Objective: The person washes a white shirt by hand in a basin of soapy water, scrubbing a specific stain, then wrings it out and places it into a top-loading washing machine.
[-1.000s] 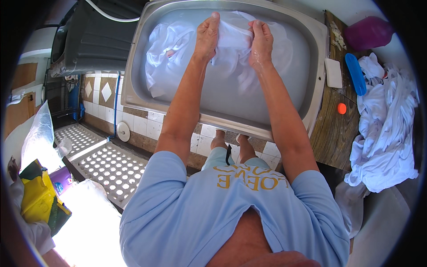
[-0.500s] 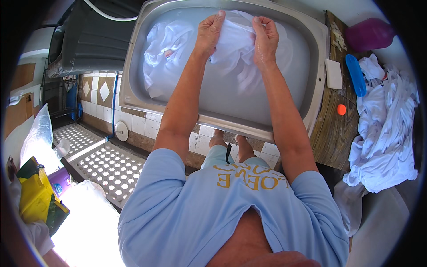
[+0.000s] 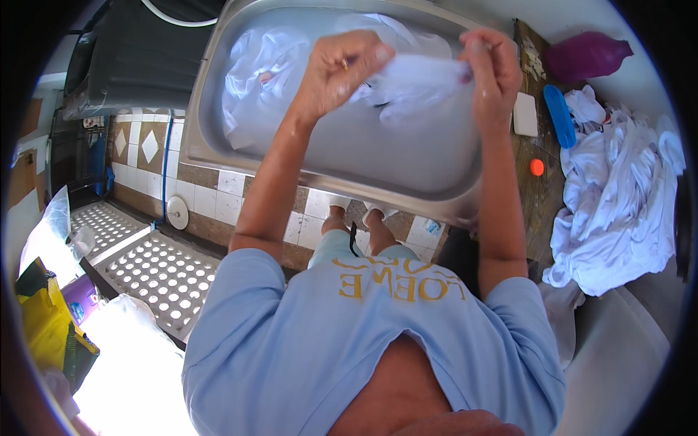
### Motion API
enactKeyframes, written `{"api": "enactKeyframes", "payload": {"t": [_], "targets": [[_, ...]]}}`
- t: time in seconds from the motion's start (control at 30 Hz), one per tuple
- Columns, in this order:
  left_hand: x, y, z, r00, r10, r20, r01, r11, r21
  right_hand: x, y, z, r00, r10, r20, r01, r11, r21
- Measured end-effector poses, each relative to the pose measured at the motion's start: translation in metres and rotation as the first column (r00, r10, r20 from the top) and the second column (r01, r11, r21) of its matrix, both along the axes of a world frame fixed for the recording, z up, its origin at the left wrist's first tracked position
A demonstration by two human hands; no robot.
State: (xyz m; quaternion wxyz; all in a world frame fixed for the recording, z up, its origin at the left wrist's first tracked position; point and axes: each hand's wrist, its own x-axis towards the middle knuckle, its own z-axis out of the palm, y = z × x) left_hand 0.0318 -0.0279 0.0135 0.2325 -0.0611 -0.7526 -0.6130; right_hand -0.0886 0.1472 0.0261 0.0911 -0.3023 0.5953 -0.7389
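- nearest the view, a light blue t-shirt (image 3: pixel 363 334) with gold lettering fills the lower middle.
- left hand (image 3: pixel 338 76): closed in a pinch on one end of a white cloth (image 3: pixel 422 73), raised above the sink.
- right hand (image 3: pixel 496 76): fingers bent and pinching the cloth's other end; a dark patch beside these fingertips is too blurred to make out.
- the cloth is drawn out between both hands, over the cloudy water; whether its lower edge touches the water, i cannot tell.
- the right forearm (image 3: pixel 502 189) crosses the right end of the metal sink (image 3: pixel 313 178) and hides part of its rim.
- in the sink, a crumpled white garment (image 3: pixel 258 73) lies to the left; more white fabric (image 3: pixel 389 29) lies behind the raised cloth, partly covered by it.
- right of the sink, a wooden board (image 3: pixel 534 211) carries a white soap bar (image 3: pixel 525 115), an orange cap (image 3: pixel 536 167) and a long blue plastic piece (image 3: pixel 558 116).
- beyond these, a heap of white laundry (image 3: pixel 618 196) and a purple bottle (image 3: pixel 589 57).
- farther left, a perforated panel (image 3: pixel 156 280), a dark tub (image 3: pixel 138 65) and a white hose (image 3: pixel 174 17).
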Motion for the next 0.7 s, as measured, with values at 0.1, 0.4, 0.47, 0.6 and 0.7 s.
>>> {"api": "enactKeyframes", "payload": {"t": [0.1,0.4,0.47,0.6,0.7], "targets": [[0.027,0.006,-0.023,1.0,-0.008,0.013,0.011,0.967,-0.255,-0.003,0.052,-0.038,0.973,0.17,-0.154,-0.077,0.874,0.48],[0.018,0.001,-0.098,0.787,0.531,0.316,-0.282,0.763,-0.582,0.014,0.04,-0.09,0.874,0.088,-0.478,0.346,0.577,0.74],[0.011,0.0,-0.107,0.771,0.565,0.294,-0.272,0.71,-0.65,0.006,0.034,-0.101,0.753,0.157,-0.639,0.484,0.527,0.699],[0.016,-0.024,-0.097,0.776,0.576,0.258,-0.393,0.761,-0.516,-0.017,0.042,-0.082,0.886,0.254,-0.388,0.246,0.452,0.857],[0.056,-0.051,-0.074,0.718,0.598,0.356,-0.351,0.753,-0.556,-0.001,0.063,-0.036,0.933,0.31,-0.183,0.023,0.456,0.89]]}}
